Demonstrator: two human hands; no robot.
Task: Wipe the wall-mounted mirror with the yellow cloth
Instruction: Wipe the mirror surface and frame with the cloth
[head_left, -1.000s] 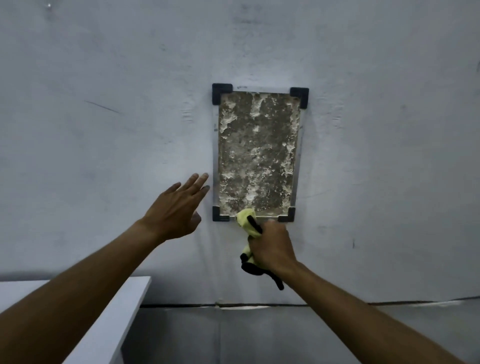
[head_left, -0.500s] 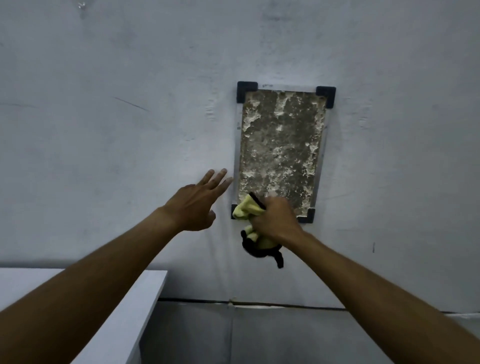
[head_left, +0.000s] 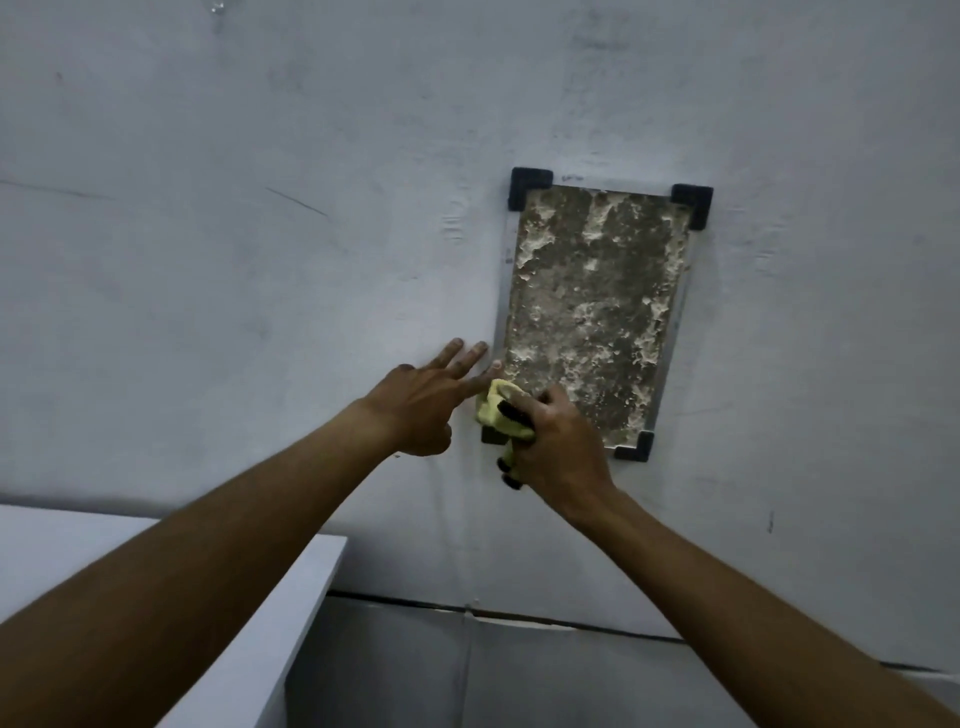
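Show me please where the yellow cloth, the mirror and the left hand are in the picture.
yellow cloth (head_left: 492, 410): head view, on the bunched yellow fold left of the right hand.
mirror (head_left: 592, 296): head view, on the middle of its blotchy face.
left hand (head_left: 418, 410): head view, on the back of the hand.

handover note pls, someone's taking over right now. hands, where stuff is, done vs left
Left hand: open, empty, fingers spread against the wall just left of the mirror.
Right hand: closed on the bunched yellow cloth, pressing it at the mirror's lower-left corner.
Mirror: on the wall, black corner brackets; the lower-left one is mostly hidden by the cloth and hand.
Done: little if anything; the glass looks blotched all over.
Left: wipe nearly the whole surface, working up from that corner.
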